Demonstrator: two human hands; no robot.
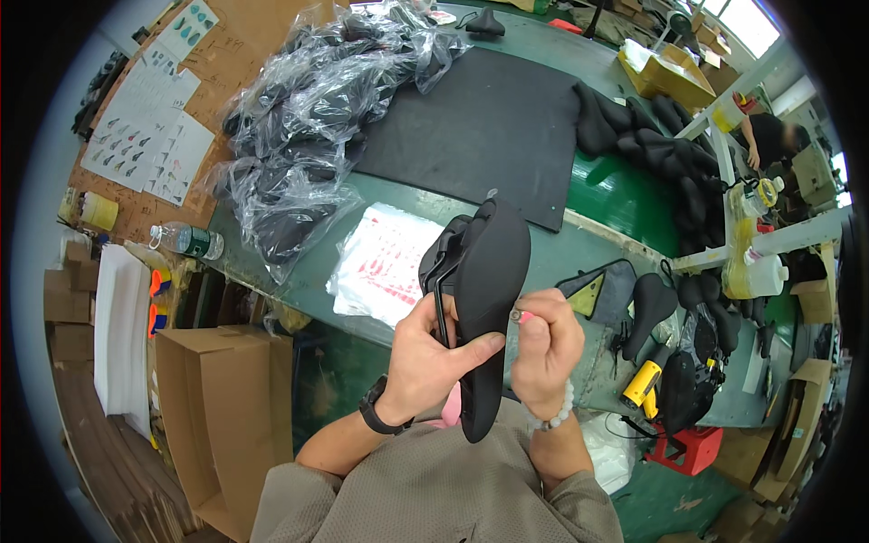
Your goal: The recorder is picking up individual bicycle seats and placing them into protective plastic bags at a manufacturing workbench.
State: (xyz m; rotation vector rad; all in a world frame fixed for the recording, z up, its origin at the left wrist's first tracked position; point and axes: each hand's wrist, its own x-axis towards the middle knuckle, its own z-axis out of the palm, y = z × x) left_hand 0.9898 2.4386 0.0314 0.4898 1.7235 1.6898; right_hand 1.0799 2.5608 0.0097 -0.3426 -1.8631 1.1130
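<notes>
The left hand [424, 357] clasps a bike seat [493, 262], seemingly to steady it, while the right hand [548, 348] pinches a pink item [526, 317] alongside.

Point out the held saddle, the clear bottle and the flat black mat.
Held saddle [493, 288]: head view, on the smooth black cover, above the left thumb.
Clear bottle [188, 242]: head view, mid-body of the bottle.
Flat black mat [471, 136]: head view, middle of its bare upper surface.
</notes>
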